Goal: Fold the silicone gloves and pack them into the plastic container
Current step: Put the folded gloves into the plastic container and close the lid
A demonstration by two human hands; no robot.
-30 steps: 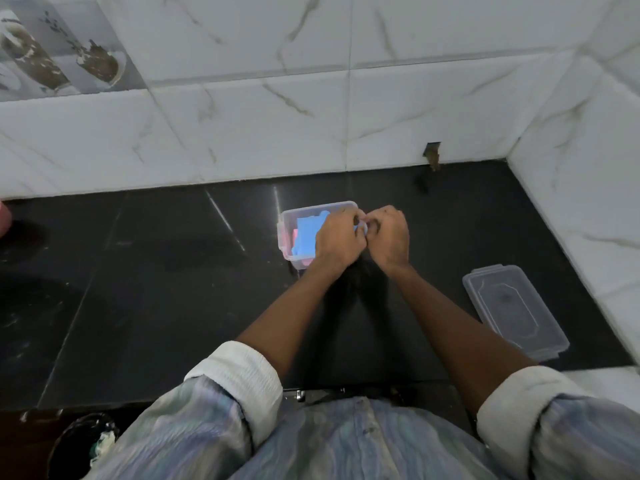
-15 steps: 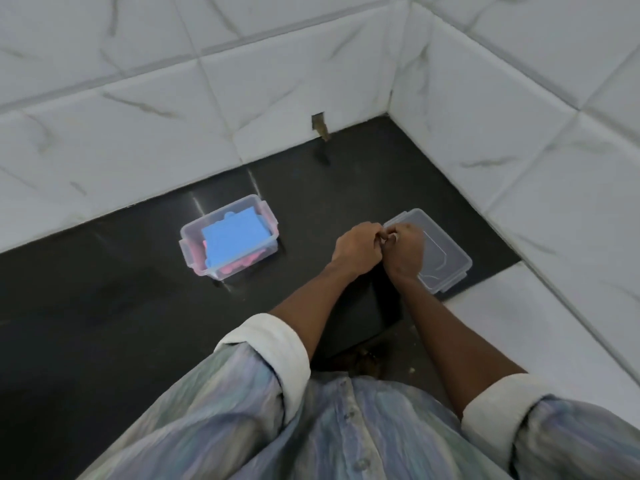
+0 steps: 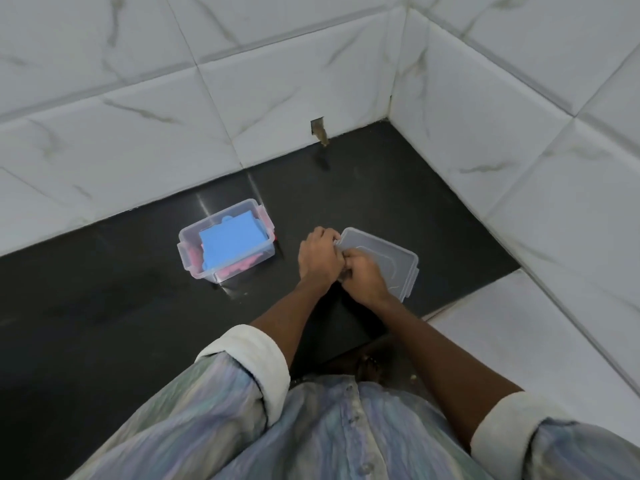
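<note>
A clear plastic container (image 3: 187,237) stands open on the black counter (image 3: 104,306). Inside it a folded blue silicone glove (image 3: 233,242) lies flat on top of a pink glove (image 3: 239,270), which shows through the wall. To the right lies the clear lid (image 3: 388,258). My left hand (image 3: 318,258) curls its fingers around the lid's near-left corner. My right hand (image 3: 363,275) rests closed over the lid's left edge, touching my left hand. Both hands are apart from the container.
White marble-look tiled walls meet in a corner (image 3: 398,98) behind and to the right. A small notch (image 3: 318,128) is cut in the back wall's base. A white tiled ledge (image 3: 502,341) adjoins the counter at the front right.
My hands left the container and moved right to the lid, where they now grip its left edge. The camera view swung right toward the corner.
</note>
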